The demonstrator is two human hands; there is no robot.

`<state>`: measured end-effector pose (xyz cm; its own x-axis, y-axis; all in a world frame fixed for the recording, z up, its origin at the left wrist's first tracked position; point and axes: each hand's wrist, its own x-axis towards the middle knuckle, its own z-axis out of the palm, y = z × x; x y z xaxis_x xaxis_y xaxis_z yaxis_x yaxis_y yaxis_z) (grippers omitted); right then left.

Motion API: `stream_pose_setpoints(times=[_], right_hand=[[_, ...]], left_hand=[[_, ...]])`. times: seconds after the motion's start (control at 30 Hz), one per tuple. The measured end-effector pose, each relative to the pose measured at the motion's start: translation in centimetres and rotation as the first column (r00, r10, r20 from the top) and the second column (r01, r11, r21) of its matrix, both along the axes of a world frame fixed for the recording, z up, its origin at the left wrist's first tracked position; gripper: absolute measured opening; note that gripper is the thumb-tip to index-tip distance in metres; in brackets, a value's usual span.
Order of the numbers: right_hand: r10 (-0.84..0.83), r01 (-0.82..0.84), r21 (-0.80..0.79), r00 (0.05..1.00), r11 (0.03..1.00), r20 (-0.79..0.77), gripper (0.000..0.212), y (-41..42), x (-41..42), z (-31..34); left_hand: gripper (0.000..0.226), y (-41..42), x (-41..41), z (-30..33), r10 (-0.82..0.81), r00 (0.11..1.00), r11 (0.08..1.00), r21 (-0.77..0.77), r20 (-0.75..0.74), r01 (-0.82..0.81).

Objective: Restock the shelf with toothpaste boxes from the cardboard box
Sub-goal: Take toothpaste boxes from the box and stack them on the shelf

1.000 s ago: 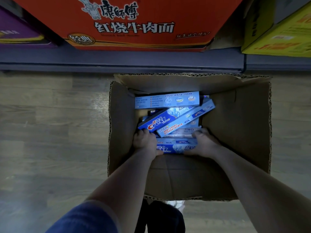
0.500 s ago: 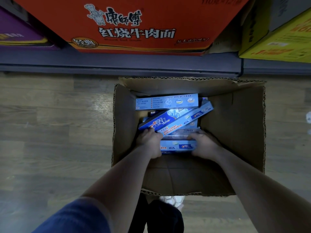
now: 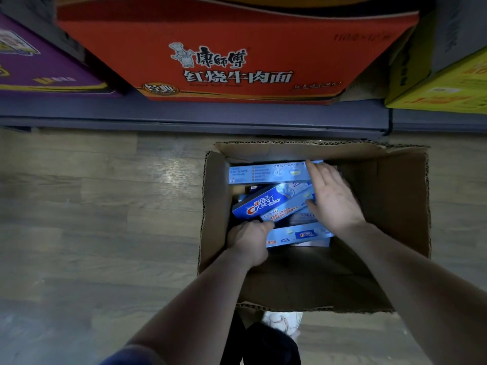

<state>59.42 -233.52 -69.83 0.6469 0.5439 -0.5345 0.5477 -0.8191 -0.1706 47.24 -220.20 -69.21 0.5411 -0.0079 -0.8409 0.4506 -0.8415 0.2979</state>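
The cardboard box [image 3: 395, 206] stands open-topped, its right half bare; toothpaste boxes [image 3: 266, 204] crowd the left, the shelf [image 3: 184, 111] edge just behind.

1. Cardboard box [image 3: 390, 206]: plain brown, corrugated rim.
2. Toothpaste boxes [image 3: 263, 204]: blue with white-and-red lettering; one at the box's upper edge [image 3: 266, 172] pale blue.
3. Large carton [image 3: 237, 48], upper centre: orange-red, white characters.
4. Carton [image 3: 39, 67], upper left: purple, yellow band.
5. Carton [image 3: 448, 90], upper right: yellow.
6. Shelf edge [image 3: 184, 114]: grey-blue.
7. Floor [image 3: 92, 206]: grey wood-grain planks.
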Motion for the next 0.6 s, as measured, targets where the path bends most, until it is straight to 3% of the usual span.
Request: stream_pose_setpoints(times=[0.13, 0.23, 0.33, 0.43, 0.6], right_hand=[[0.167, -0.112, -0.221, 0.953, 0.969, 0.253, 0.059, 1.9, -0.1, -1.0], [0.116, -0.056, -0.211, 0.952, 0.976, 0.283, 0.041, 2.7, 0.0, -1.2], [-0.036, 0.054, -0.168, 0.993, 0.984, 0.112, 0.046, 1.7, -1.0, -2.1], [-0.215, 0.214, -0.032, 0.973, 0.976, -0.085, 0.047, 0.2, -1.8, -1.3], [-0.256, 0.268, 0.023, 0.94, 0.963, -0.225, 0.046, -2.1, -2.4, 1.1]], left_hand=[[0.047, -0.1, 0.3, -0.3, 0.022, 0.996, 0.999, 0.037, 0.091, -0.025], [0.041, 0.1, 0.6, -0.7, 0.064, 0.993, 0.996, 0.062, 0.096, -0.07], [0.041, 0.2, 0.6, -0.7, 0.089, 0.996, 0.994, 0.064, 0.024, -0.09], [0.043, 0.0, 0.5, -0.5, 0.032, 0.999, 0.998, 0.055, -0.018, -0.031], [0.041, 0.2, 0.5, 1.6, -0.19, 0.971, 0.977, 0.124, 0.145, 0.173]])
